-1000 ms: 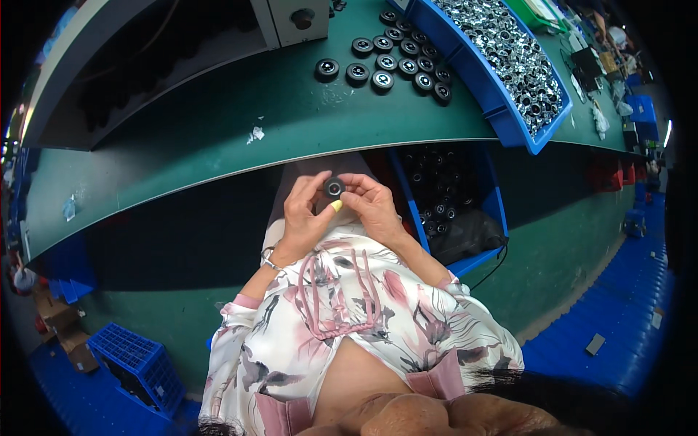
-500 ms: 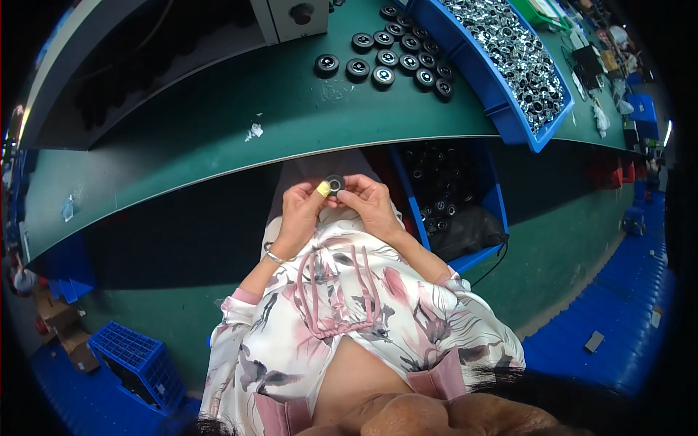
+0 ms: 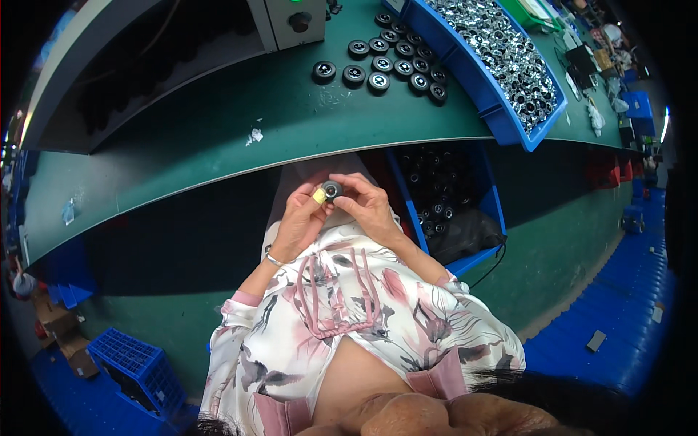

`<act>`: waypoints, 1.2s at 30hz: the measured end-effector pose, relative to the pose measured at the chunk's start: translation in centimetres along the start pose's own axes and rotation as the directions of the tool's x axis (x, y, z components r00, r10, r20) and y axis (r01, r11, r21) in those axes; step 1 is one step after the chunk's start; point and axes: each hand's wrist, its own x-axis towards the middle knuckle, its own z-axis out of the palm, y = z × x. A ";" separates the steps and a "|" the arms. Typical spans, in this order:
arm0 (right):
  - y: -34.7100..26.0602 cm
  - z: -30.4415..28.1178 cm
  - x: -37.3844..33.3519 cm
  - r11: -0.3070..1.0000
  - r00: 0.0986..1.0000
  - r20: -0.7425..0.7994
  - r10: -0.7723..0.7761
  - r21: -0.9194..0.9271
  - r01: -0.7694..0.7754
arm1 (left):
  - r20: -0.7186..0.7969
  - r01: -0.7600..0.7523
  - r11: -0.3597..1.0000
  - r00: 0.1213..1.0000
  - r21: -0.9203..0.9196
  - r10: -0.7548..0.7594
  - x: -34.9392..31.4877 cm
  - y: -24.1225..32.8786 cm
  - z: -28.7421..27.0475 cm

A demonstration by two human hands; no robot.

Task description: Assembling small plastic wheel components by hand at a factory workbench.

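- The wheel (image 3: 332, 190), small and black with a pale ring at its hub, is held between both hands over the lap, just short of the bench (image 3: 305, 116) edge
- The left hand (image 3: 297, 221) has its fingers drawn in close at the wheel's left side; the yellow wrap (image 3: 319, 195) on its thumb lies against the rim
- The right hand (image 3: 369, 209) grips the wheel from the right, narrowly, forefinger over the upper edge and thumb near the lower one
- The hub faces up toward the head, between the two thumbs
- The wheel's underside is hidden, and so are the left fingertips behind it; how firmly they press, I cannot tell
- Any fine detail within the hub is too small to make out
- On the bench, loose wheels (image 3: 379, 82) sit beside a blue tray (image 3: 465, 69) of shiny parts (image 3: 502, 58)
- Under the bench, the bin (image 3: 472, 259) is partly covered by the bench edge, its dark contents hard to tell apart
- The machine (image 3: 283, 18) is cut off at the top, its inside dark
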 end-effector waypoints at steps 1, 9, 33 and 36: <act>0.1 0.0 0.3 0.998 0.999 0.009 0.039 0.040 -0.039 | 0.011 -0.015 1.000 1.000 0.003 0.015 0.1 0.1 -0.1; -7.2 0.4 1.6 0.811 0.878 0.189 -0.439 -0.337 0.478 | 0.097 -0.002 1.000 0.995 -0.006 0.002 -2.0 4.0 6.5; -9.2 -3.6 16.3 0.061 0.798 0.361 -0.483 -0.895 0.442 | 0.500 0.197 -0.749 0.634 0.633 0.590 18.9 30.7 -3.7; -9.4 -4.5 14.9 0.051 0.780 0.353 -0.517 -0.897 0.440 | 0.532 0.147 -0.720 0.579 0.678 0.618 18.4 30.0 -2.9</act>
